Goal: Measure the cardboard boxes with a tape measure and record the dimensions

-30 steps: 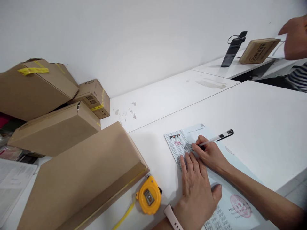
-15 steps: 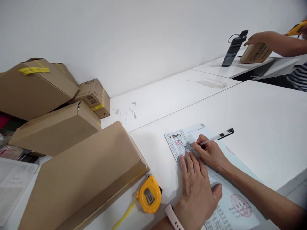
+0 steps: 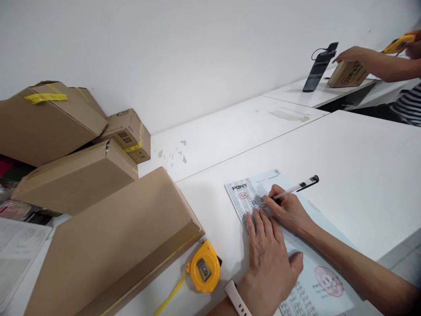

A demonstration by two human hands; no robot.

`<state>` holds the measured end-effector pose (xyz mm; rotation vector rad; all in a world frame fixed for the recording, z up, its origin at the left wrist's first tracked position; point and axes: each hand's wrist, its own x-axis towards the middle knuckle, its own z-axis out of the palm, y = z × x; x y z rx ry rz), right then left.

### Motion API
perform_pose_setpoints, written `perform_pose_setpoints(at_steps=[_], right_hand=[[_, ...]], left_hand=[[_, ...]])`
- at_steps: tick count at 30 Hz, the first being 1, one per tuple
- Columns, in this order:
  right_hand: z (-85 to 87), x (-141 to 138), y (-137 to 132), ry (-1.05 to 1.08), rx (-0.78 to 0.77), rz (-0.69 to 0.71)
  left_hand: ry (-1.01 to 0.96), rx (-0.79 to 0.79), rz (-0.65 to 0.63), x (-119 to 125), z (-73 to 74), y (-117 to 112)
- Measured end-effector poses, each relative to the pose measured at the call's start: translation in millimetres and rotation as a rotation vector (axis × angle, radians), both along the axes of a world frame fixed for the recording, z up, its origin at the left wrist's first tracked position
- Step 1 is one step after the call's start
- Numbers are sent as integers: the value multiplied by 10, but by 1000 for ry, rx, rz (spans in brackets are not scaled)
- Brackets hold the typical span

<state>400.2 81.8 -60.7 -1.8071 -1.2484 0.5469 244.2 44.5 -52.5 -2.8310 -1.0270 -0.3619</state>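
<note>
A pen (image 3: 297,185) with a clear barrel and black cap end is gripped in my right hand (image 3: 287,210). Its tip is hidden behind my fingers, over a pale blue printed booklet (image 3: 324,245) marked PONY. Flat on the lower part of the printed strip lies my left hand (image 3: 268,259), fingers stretched out and thumb apart, just below the right one. A pale pink band circles the left wrist. To the left of that wrist, a yellow tape measure (image 3: 205,267) rests on the table with some of its yellow blade pulled out.
A large flat cardboard box (image 3: 118,245) lies left of the tape measure. More cardboard boxes (image 3: 42,118) pile up behind it, beside papers (image 3: 19,254). At the far right, another person's hand (image 3: 355,55) rests on a small carton (image 3: 348,74) near a dark bottle (image 3: 319,70).
My hands, pen and booklet stay nearly in place. At the far right, the other person's yellow tool has moved left, closer to the small carton.
</note>
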Motion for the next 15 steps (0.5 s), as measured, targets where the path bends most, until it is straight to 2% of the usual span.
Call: perform_pose_setpoints(at_steps=[15], right_hand=[[7,4,-1,-3,12,-29]], left_hand=[[9,10,-7,-14,-5,-3]])
